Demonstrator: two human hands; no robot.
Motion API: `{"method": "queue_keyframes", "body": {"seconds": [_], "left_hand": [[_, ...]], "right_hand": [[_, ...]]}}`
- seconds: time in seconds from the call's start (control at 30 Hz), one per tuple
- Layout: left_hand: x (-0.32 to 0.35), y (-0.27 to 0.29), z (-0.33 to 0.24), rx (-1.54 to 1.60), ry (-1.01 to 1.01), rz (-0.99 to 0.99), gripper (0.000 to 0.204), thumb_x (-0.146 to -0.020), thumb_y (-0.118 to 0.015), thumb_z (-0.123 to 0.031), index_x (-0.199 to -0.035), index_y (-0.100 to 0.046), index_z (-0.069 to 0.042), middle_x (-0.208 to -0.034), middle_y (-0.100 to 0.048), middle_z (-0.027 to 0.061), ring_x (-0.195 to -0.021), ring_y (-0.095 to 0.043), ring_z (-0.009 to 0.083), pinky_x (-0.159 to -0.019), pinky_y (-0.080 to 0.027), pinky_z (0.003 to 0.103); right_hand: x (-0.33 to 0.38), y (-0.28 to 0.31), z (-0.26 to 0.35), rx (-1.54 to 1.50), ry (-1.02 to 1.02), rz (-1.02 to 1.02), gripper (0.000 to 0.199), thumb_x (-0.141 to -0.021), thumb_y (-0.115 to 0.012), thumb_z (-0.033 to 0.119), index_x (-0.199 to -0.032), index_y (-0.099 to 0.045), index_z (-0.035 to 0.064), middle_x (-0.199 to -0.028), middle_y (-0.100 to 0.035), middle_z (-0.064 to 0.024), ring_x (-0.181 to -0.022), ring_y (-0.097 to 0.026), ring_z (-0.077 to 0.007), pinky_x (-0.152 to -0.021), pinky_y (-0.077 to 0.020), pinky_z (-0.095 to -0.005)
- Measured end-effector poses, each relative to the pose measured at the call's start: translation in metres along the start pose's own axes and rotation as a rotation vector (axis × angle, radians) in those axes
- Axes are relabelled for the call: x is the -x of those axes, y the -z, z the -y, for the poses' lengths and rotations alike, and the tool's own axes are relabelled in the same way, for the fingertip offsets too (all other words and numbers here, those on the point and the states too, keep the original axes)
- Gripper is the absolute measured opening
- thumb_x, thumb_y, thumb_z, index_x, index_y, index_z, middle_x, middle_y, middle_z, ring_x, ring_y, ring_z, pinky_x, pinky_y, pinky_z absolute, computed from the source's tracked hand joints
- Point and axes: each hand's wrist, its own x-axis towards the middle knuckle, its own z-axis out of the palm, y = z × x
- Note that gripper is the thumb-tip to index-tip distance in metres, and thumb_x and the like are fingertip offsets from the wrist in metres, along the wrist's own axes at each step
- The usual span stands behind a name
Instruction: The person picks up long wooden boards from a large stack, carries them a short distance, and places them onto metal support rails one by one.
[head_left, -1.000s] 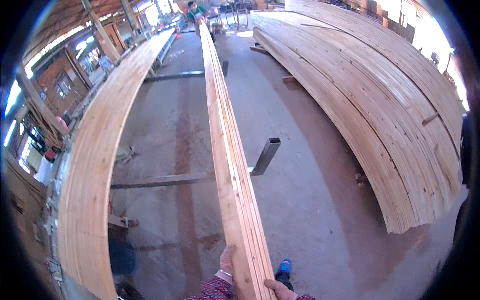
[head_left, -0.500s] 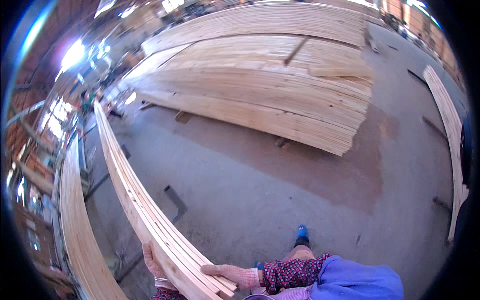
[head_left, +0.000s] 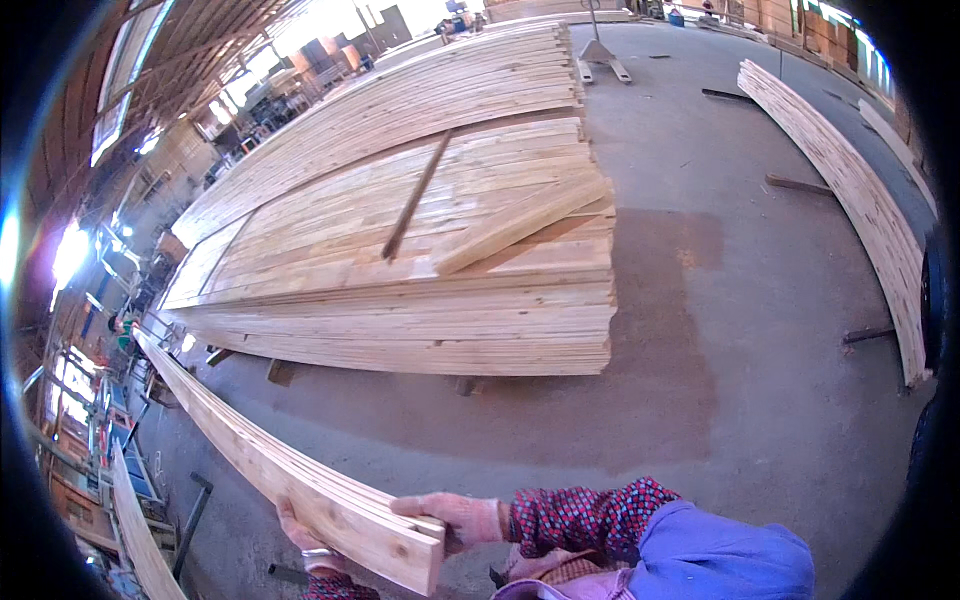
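Observation:
A bundle of several long, pale wooden boards (head_left: 290, 475) stretches from my hands toward the far left, with its near end face turned toward the lower middle. My left hand (head_left: 297, 522), gloved, grips the boards from their left side, its fingers partly hidden behind them. My right hand (head_left: 458, 514), in a pinkish glove, is closed around the right edge near the end, thumb lying on top. At the bundle's far end a person in green (head_left: 124, 325) stands, too small for their hands to show.
A large stack of planks (head_left: 480, 330) lies ahead on floor supports, with a loose board (head_left: 525, 222) and a dark strip (head_left: 418, 195) on top. Another board row (head_left: 850, 200) rests at the right. A pallet jack (head_left: 600, 60) stands beyond. More planks (head_left: 140, 535) lie at lower left.
My view has swung left-to-right against the scene, so the big stack now sits lower and further left. The boards' near end has come into view, both hands still holding them.

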Motion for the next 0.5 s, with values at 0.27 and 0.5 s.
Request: {"method": "queue_keyframes", "body": {"seconds": [0.27,0.5], "left_hand": [[-0.075,-0.215,0.059,0.138,0.046,0.248,0.066,-0.091,-0.047,-0.049,-0.137,-0.038,-0.003,-0.132,-0.047,0.017,-0.115,-0.05,0.0317,-0.101,-0.04,0.042],[-0.16,-0.396,0.134,0.155,-0.016,0.273,0.06,-0.092,-0.045,-0.047,-0.132,-0.045,-0.003,-0.126,-0.054,0.0146,-0.113,-0.053,0.0301,-0.099,-0.043,0.043]], "right_hand": [[0.125,0.007,0.219,0.161,0.045,-0.157,0.047,-0.087,-0.057,0.046,-0.115,-0.055,0.0077,-0.099,-0.067,-0.0081,-0.079,-0.067,-0.0214,-0.066,-0.0569,-0.0427],[0.229,0.036,0.4,0.263,0.108,-0.219,0.048,-0.085,-0.061,0.043,-0.113,-0.057,0.0044,-0.101,-0.067,-0.0084,-0.082,-0.067,-0.0189,-0.073,-0.0563,-0.0384]]}}
